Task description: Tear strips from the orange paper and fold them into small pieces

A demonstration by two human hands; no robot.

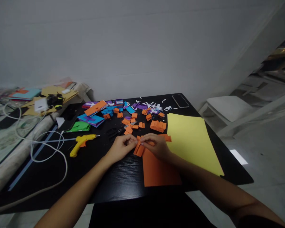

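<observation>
Between my two hands is a folded orange paper piece (139, 150), held above the black table. My left hand (123, 146) is closed, its thumb and forefinger pinching the left side of the piece. From the other side my right hand (156, 145) pinches it too, fingers partly hiding it. Under my right hand lies a larger orange sheet (160, 173). Another orange strip (168, 138) sticks out behind my right knuckles. Just beyond the hands are several small folded orange pieces (142, 125) and a thicker orange stack (158, 126).
A yellow glue gun (82, 143) lies left with a white cable (64, 158). Black-handled scissors (113, 132) rest near my left hand. Yellow sheets (192, 139) cover the right side; a phone (180, 101) sits at the back. Blue booklets (91, 119) and paper scraps (154, 107) are behind.
</observation>
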